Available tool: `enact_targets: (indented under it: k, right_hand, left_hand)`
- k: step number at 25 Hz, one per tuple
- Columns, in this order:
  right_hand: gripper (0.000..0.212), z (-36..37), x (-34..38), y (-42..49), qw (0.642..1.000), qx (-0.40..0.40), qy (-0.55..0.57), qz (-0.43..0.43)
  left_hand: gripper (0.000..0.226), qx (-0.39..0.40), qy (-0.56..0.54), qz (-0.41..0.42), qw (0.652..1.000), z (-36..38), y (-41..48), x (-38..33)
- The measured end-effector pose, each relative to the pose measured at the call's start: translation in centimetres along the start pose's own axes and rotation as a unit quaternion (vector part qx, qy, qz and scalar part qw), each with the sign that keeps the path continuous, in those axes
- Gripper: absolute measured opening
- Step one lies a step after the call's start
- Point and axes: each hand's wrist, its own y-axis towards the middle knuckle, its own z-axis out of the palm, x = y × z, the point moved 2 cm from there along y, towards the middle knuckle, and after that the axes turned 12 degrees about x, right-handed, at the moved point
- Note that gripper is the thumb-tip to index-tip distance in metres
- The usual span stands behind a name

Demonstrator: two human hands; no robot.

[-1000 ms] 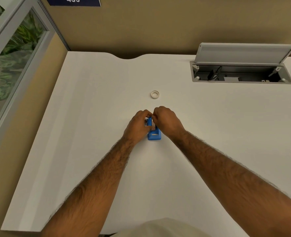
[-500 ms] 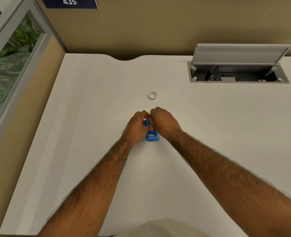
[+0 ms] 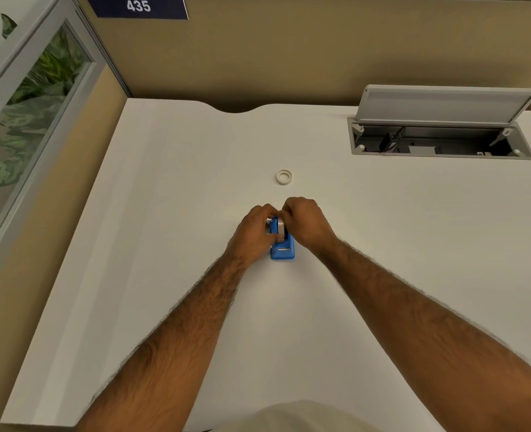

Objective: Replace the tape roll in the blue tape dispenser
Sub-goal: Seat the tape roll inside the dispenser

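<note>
The small blue tape dispenser (image 3: 283,250) stands on the white desk (image 3: 164,244), its cutter end towards me. A whitish tape roll (image 3: 279,227) sits edge-up in its top slot. My left hand (image 3: 253,233) wraps the dispenser's left side, with its fingertips on the roll. From the other side, my right hand (image 3: 308,222) pinches the top of the roll with fingers curled. Both hands hide the dispenser's far end. A second small white tape ring (image 3: 284,177) lies flat on the desk just beyond my hands.
An open cable hatch (image 3: 441,141) with a raised grey lid is set into the desk at the back right. A tan partition wall runs along the back edge, and a glass panel stands at the left.
Both hands have stayed on the dispenser with small finger shifts. More of the whitish roll shows between the fingers now. The view has tilted slightly.
</note>
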Motion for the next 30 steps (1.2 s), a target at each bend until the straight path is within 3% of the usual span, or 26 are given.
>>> enact_targets:
  k: [5, 12, 17, 22, 30]
  right_hand:
    - [0.023, 0.0, -0.5, -2.3, 0.997, 0.026, 0.003, -0.066]
    - [0.014, 1.7, -0.7, -3.9, 0.989, -0.023, -0.088, -0.116]
    - [0.022, 1.0, -0.3, -3.4, 0.998, -0.025, 0.020, -0.059]
    - [0.017, 0.6, -0.1, -3.3, 0.999, -0.015, 0.032, -0.040]
    - [0.016, 0.8, 0.0, -3.1, 0.999, -0.008, 0.020, -0.046]
  left_hand:
    - [0.046, -0.005, -0.015, 0.014, 1.000, -0.1, 0.0, 0.1]
    - [0.043, 0.000, -0.018, 0.014, 1.000, -0.2, -0.1, -0.2]
    - [0.045, -0.001, -0.014, 0.015, 1.000, -0.1, 0.0, -0.1]
    - [0.054, 0.001, -0.065, 0.034, 0.997, 0.0, -0.3, 0.5]
    - [0.047, -0.011, -0.066, 0.031, 0.997, 0.2, 0.0, 0.5]
